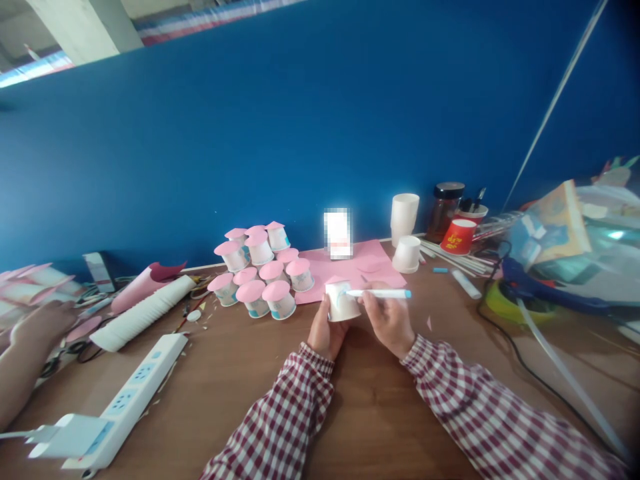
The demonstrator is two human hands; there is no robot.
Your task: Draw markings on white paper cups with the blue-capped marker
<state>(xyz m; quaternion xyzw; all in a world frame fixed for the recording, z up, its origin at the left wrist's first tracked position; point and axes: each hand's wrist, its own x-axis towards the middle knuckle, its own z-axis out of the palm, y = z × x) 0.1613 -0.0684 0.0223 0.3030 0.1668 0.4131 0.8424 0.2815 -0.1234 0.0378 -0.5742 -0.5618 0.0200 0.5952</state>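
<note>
Steadying cup (344,308) in grasping left fingers (326,309), 8 o'clock | pinching pen (392,293) in right fingers (371,307), 3 o'clock | best pressed lightly

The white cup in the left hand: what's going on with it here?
The left hand holds the white cup, which has a pink top, while the right hand holds a marker, its tip at the cup's side. Similar pink-topped cups stand grouped to the left. At the far left is another person's hand.
</note>
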